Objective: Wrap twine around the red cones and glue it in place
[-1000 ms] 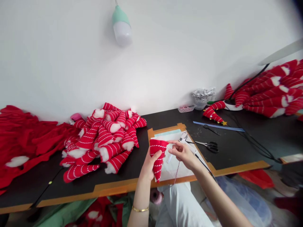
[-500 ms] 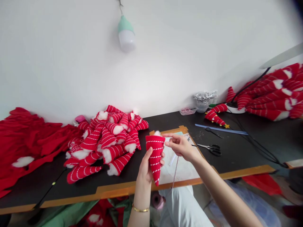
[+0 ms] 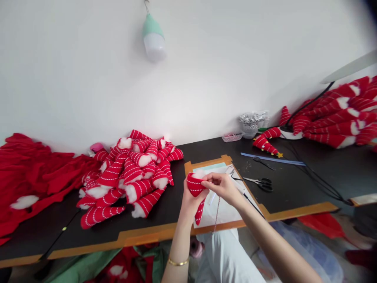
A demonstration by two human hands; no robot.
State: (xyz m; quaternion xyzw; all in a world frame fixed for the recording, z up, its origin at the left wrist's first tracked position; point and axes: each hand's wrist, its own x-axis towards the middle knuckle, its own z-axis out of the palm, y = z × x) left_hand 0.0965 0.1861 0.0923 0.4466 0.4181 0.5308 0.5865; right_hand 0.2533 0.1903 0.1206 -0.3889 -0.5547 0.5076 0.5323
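A red cloth cone (image 3: 194,184) with white dashed stripes and white stuffing at its wide mouth is held over the near edge of the table. My left hand (image 3: 188,202) wraps round its body, and the pointed tip sticks out below. At the right side of the mouth, the closed fingertips of my right hand (image 3: 220,186) pinch the rim; what exactly lies between them is too small to see. A thin twisted cord (image 3: 217,214) hangs below my right hand toward my lap. Under both hands lies a white sheet (image 3: 232,212) edged with tan tape.
Left of my hands is a heap of similar stuffed cones (image 3: 132,173), with red cloth (image 3: 35,169) beyond. Scissors (image 3: 263,183), blue strips (image 3: 273,159), a decorated cone (image 3: 266,143) and small tubs (image 3: 250,125) lie to the right. More cones (image 3: 338,114) are piled by a lamp.
My left hand has turned the cone and now wraps more of it, its mouth tipped toward me. My right fingers have gone from stretched out beside the rim to pinching it.
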